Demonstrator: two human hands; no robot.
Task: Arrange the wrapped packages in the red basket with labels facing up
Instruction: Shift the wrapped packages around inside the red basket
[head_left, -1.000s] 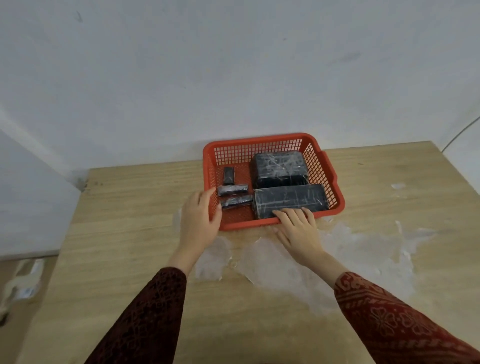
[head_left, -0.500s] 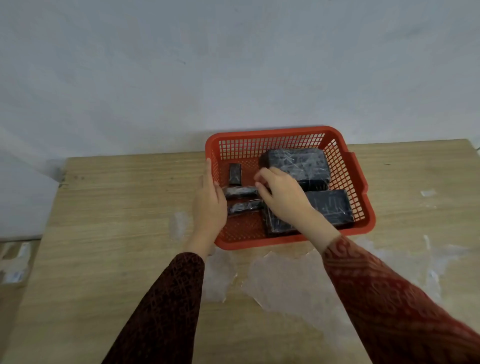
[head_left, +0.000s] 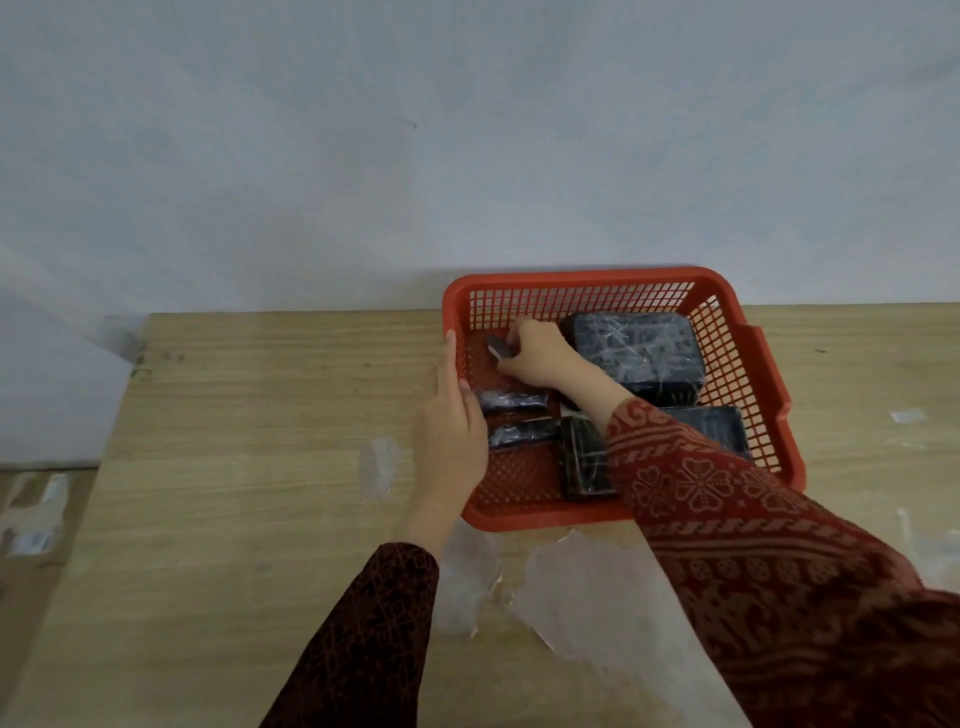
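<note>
the grip of the right hand (head_left: 537, 355) is closed on the small wrapped package (head_left: 497, 347) at the far left of the red basket (head_left: 769, 395), which stands on the desk (head_left: 249, 415). the left hand (head_left: 451, 436) is laid flat against the basket's left wall. the basket should be kept steadied while the package is turned; its label face cannot be made out.

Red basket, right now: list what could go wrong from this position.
1. The right hand pinches the small package by one end at the back-left corner of the red basket; it is tilted and might slip.
2. The right sleeve lies across the long package and could drag it askew.
3. The left hand only rests against the basket's left wall, so the basket may slide.
</note>
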